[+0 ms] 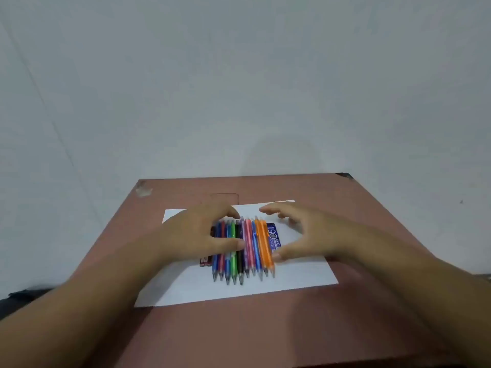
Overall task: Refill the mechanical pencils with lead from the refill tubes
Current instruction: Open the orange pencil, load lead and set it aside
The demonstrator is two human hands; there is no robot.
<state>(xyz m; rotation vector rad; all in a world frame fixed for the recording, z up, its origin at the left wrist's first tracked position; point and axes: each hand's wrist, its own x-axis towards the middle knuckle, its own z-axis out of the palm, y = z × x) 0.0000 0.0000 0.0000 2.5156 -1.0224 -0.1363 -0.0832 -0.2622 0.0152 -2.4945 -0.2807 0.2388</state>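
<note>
Several mechanical pencils (244,251) in blue, red, green, black, pink and orange lie side by side on a white sheet of paper (297,280), tips toward me. A blue lead refill box (274,236) lies at the right end of the row. A dark red refill box (206,261) peeks out at the left end. My left hand (196,232) hovers over the left part of the row, fingers and thumb spread around the pencils. My right hand (305,232) is cupped around the right end, thumb by the orange pencils. Neither hand grips anything.
The paper lies on a reddish-brown table (265,328) that stands against a plain white wall. A faint rectangular mark (225,197) and a pale smudge (143,191) sit near the table's far edge. Dark floor shows at the lower left.
</note>
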